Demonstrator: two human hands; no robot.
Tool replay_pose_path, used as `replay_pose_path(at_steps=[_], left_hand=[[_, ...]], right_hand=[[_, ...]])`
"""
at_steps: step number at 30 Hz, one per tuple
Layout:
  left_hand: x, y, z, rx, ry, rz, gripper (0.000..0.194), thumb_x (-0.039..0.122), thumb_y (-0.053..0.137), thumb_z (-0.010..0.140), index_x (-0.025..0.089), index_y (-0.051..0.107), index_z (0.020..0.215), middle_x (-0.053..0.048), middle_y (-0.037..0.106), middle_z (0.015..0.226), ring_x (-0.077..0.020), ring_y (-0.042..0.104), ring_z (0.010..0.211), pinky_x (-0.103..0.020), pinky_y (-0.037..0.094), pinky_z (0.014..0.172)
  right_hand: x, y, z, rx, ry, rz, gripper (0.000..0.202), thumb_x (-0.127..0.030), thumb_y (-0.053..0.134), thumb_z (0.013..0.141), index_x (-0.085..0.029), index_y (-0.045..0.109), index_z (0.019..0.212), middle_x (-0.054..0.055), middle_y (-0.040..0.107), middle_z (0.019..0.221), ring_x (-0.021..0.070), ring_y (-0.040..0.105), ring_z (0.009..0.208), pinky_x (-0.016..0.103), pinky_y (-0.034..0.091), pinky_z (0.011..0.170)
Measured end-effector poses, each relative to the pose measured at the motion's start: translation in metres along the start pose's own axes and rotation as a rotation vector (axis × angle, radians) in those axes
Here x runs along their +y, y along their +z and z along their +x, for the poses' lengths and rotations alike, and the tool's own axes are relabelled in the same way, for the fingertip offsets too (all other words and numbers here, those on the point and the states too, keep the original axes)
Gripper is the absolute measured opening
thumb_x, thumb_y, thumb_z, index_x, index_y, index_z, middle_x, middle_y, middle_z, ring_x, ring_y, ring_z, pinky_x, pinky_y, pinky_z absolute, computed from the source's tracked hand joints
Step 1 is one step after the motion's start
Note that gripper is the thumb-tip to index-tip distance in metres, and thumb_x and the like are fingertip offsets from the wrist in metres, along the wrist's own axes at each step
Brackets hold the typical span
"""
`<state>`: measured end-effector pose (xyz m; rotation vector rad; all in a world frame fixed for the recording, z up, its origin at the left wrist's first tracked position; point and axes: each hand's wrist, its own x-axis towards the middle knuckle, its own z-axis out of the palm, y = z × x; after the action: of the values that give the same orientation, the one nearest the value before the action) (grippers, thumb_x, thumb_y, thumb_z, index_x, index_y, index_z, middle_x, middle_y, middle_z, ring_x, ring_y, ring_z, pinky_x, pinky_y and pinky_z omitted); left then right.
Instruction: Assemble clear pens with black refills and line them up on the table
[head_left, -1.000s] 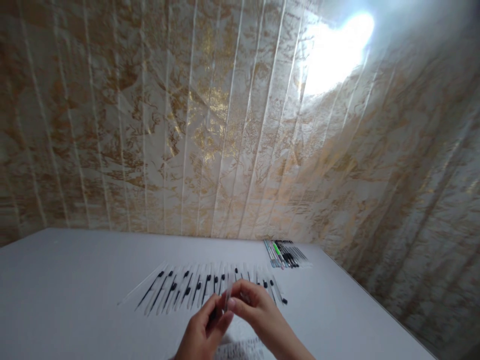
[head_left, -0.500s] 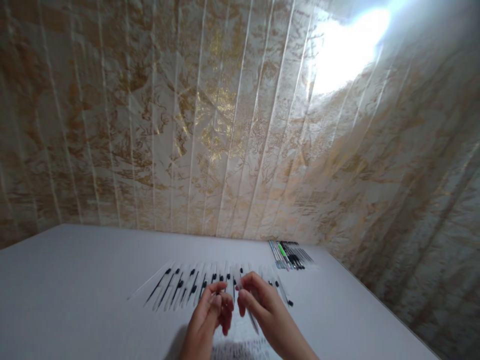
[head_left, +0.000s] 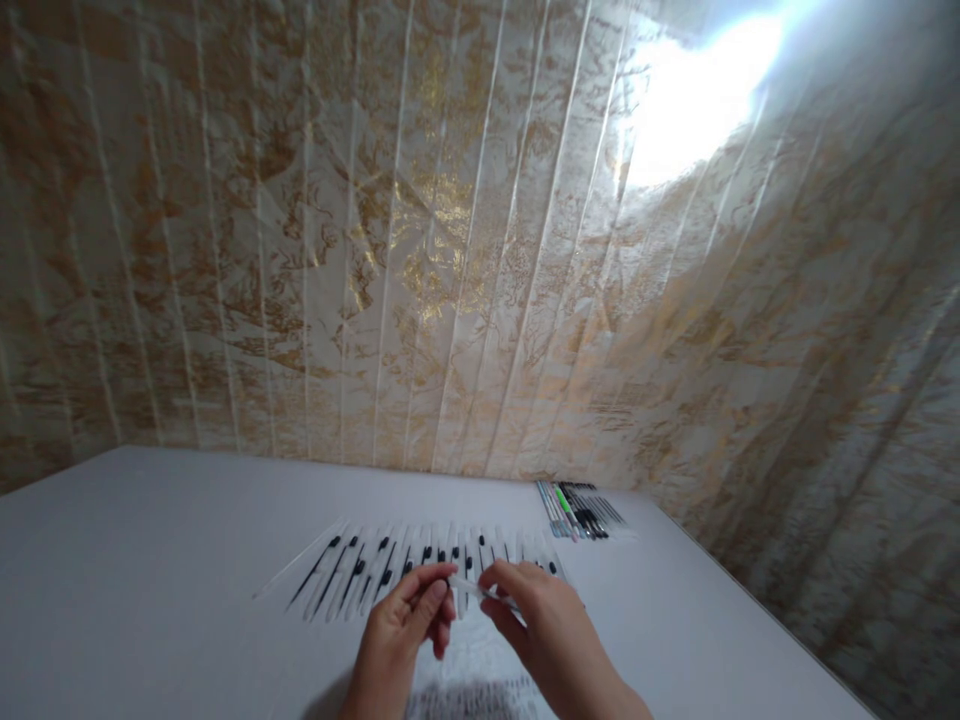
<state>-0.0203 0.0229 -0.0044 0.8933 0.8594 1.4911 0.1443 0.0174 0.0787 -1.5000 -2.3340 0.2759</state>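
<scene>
My left hand (head_left: pixel 409 622) pinches something small and dark at its fingertips, too small to name. To its right, my right hand (head_left: pixel 534 618) holds a translucent pen barrel (head_left: pixel 466 584) between thumb and fingers, its end reaching the left fingertips. Just beyond both hands, a row of clear pen parts (head_left: pixel 322 580) with dark refills and black caps (head_left: pixel 386 577) lies on the white table (head_left: pixel 187 600). My hands hide some of the row's near side.
At the back right lies a group of pens (head_left: pixel 551 510), one bright green (head_left: pixel 562 500), beside several dark ones (head_left: pixel 592 522). A sheet with blurred writing (head_left: pixel 480 698) is at the near edge. Patterned, shiny sheeting (head_left: pixel 420 250) stands behind the table.
The barrel in my right hand has swung from pointing toward me to lying nearly level, with one end at my left fingertips. My left hand has shifted slightly left.
</scene>
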Motion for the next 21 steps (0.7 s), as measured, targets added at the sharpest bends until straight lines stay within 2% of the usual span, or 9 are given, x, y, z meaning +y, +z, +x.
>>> replay_pose_path(at_steps=[6, 12, 16, 19, 21], left_hand=[[-0.005, -0.003, 0.002, -0.019, 0.009, 0.017, 0.049, 0.060, 0.077, 0.069, 0.017, 0.074, 0.093, 0.003, 0.062, 0.060, -0.0078, 0.051, 0.046, -0.019, 0.041, 0.045], [-0.003, -0.002, 0.004, 0.016, -0.001, 0.059, 0.057, 0.068, 0.079, 0.059, 0.014, 0.074, 0.078, 0.004, 0.055, 0.051, -0.0068, 0.045, 0.040, -0.018, 0.035, 0.039], [0.001, -0.001, 0.006, 0.054, 0.007, 0.090, 0.058, 0.070, 0.079, 0.056, 0.014, 0.073, 0.072, 0.006, 0.051, 0.046, -0.0059, 0.041, 0.038, -0.017, 0.032, 0.038], [0.005, 0.000, 0.005, 0.071, 0.010, 0.099, 0.060, 0.071, 0.078, 0.056, 0.014, 0.073, 0.073, 0.005, 0.050, 0.045, -0.0061, 0.040, 0.040, -0.017, 0.031, 0.040], [0.006, 0.001, 0.004, 0.075, 0.003, 0.098, 0.063, 0.074, 0.077, 0.054, 0.013, 0.073, 0.071, 0.005, 0.048, 0.044, -0.0064, 0.039, 0.040, -0.018, 0.030, 0.040]], right_hand=[[-0.001, 0.000, 0.001, -0.003, -0.018, -0.101, 0.016, -0.013, 0.063, 0.088, -0.024, 0.070, 0.096, 0.005, 0.076, 0.093, 0.0240, 0.068, 0.086, 0.029, 0.044, 0.071], [-0.004, 0.004, 0.001, -0.020, -0.038, -0.101, 0.019, -0.010, 0.065, 0.085, -0.024, 0.071, 0.095, 0.004, 0.076, 0.093, 0.0246, 0.067, 0.090, 0.029, 0.043, 0.071], [-0.006, 0.010, 0.000, -0.010, -0.054, -0.070, 0.018, -0.009, 0.060, 0.086, -0.021, 0.070, 0.096, 0.008, 0.076, 0.092, 0.0243, 0.067, 0.086, 0.028, 0.042, 0.070], [-0.007, 0.017, 0.000, -0.054, -0.014, 0.048, 0.019, -0.013, 0.051, 0.091, -0.019, 0.069, 0.091, 0.007, 0.073, 0.076, 0.0203, 0.065, 0.071, 0.026, 0.040, 0.064], [-0.006, 0.023, 0.000, -0.093, 0.017, 0.180, 0.026, -0.018, 0.044, 0.095, -0.019, 0.067, 0.082, 0.003, 0.068, 0.064, 0.0172, 0.060, 0.061, 0.025, 0.037, 0.060]])
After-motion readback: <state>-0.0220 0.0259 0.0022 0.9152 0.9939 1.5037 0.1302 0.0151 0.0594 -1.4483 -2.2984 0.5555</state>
